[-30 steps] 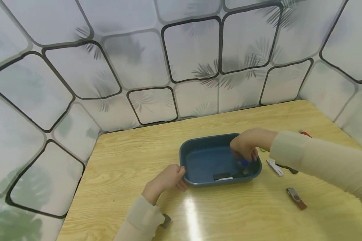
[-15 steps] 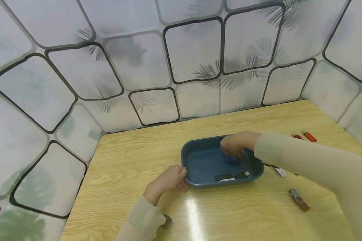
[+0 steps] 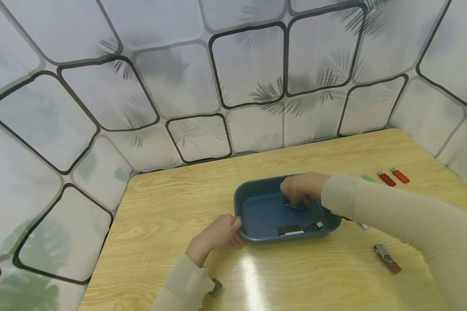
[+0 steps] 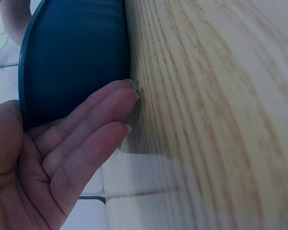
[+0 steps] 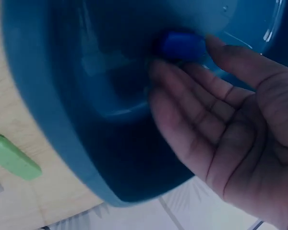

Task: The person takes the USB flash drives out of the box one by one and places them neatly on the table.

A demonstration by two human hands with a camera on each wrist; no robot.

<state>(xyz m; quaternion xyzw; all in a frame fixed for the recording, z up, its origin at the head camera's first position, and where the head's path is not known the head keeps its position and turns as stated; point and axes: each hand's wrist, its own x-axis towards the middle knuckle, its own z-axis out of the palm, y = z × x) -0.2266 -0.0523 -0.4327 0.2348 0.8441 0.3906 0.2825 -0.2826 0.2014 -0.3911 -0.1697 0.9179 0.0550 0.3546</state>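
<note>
A blue rectangular bin stands on the wooden table. My left hand grips its near left corner, thumb at the rim; in the left wrist view, the other fingers reach down outside the wall. Inside the bin, my right hand is low over the floor. Thumb and fingertips meet the edges of a blue USB flash drive, which also shows under the hand in the head view. Several dark and white flash drives lie along the bin's near side, one with its plug bare.
Right of the bin lie two red flash drives, a green one and a brown swivel one. The right sleeve partly covers a white one. A grey and yellow object sticks out beside the left sleeve. Patterned fabric walls the table.
My right hand has moved left from the bin's right end toward its middle with the blue flash drive, then settled lower. My left hand stays at the rim.
</note>
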